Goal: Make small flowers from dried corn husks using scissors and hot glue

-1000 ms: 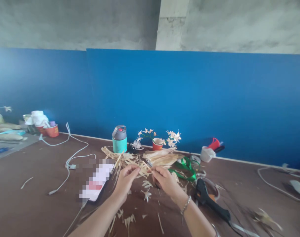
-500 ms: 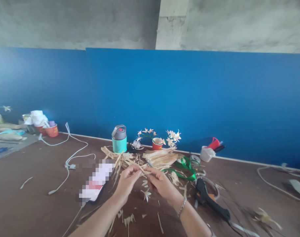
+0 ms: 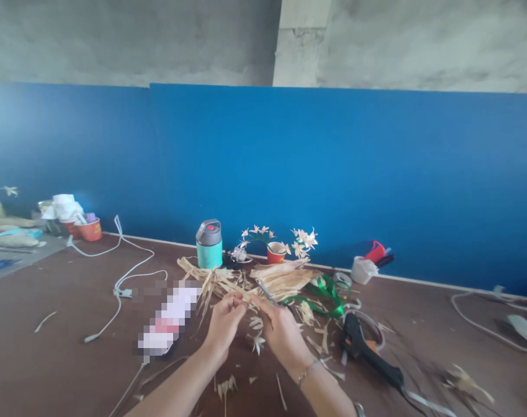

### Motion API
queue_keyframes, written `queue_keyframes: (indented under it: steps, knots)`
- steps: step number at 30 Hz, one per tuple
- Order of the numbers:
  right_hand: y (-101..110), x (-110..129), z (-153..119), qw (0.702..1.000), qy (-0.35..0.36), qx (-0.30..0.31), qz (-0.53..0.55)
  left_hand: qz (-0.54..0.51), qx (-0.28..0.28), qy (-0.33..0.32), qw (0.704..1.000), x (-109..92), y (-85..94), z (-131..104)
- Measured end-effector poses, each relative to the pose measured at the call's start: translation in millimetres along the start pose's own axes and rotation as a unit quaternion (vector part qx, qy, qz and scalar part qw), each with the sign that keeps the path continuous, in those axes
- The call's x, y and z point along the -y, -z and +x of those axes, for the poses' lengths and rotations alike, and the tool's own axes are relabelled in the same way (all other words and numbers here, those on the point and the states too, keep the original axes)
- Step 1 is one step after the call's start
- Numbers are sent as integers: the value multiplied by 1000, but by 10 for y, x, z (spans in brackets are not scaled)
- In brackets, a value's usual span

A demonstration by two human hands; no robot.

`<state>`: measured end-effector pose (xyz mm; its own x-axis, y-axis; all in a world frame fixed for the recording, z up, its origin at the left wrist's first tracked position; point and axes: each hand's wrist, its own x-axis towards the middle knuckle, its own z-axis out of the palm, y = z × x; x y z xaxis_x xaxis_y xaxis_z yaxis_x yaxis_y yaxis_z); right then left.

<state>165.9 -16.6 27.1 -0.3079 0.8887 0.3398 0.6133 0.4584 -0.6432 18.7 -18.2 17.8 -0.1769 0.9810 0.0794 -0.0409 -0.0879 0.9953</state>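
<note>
My left hand (image 3: 223, 327) is closed in a pinch at the centre of the table, on a thin pale strip of dried husk (image 3: 246, 299) that shows only slightly between the fingers. My right hand (image 3: 283, 336), wearing a bracelet, meets it at the fingertips; its fingers are straight and close together on the same strip, and its thumb is mostly hidden. Just beyond the hands lies a pile of dried husks (image 3: 285, 278), with scissors (image 3: 267, 291) partly behind my right hand. Below the fingertips rests a small white husk flower (image 3: 257, 343).
Right of my hands lie green ribbon (image 3: 333, 298) and a black glue gun (image 3: 372, 356). A phone (image 3: 172, 318) is on the left. Behind stand a turquoise flask (image 3: 209, 252) and a red cup (image 3: 275, 253) with flower sprays. White cables (image 3: 135, 266) cross the left side; a blue partition (image 3: 263, 162) closes the back.
My right hand has shifted slightly left and turned, its fingers straightening toward my left fingertips. More of the scissors now shows. The strip is less visible; my left hand has barely moved.
</note>
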Motion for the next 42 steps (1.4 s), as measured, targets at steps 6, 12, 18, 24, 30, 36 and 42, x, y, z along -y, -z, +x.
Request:
queue_keyframes:
  steps: [6,12,18,24,30,36,42]
  knots:
    - [199,-103,91,989,-125,-64,43,-25,16,-4,1000,-20,37,43]
    - [151,85,76,910,-201,126,340,-47,57,-7,997,7,63,73]
    - [63,58,76,931,-165,108,307,-60,70,-8,996,-9,38,42]
    - [-29,74,37,987,19,27,157,-79,28,11,996,26,14,43]
    - [-12,222,-47,995,1,38,-92,-70,20,14,997,38,-4,34]
    - [-17,194,-60,953,-35,46,-298,-33,12,11,999,-2,-15,-2]
    - [127,-85,42,954,-98,-52,-280,94,16,-67,993,4,43,65]
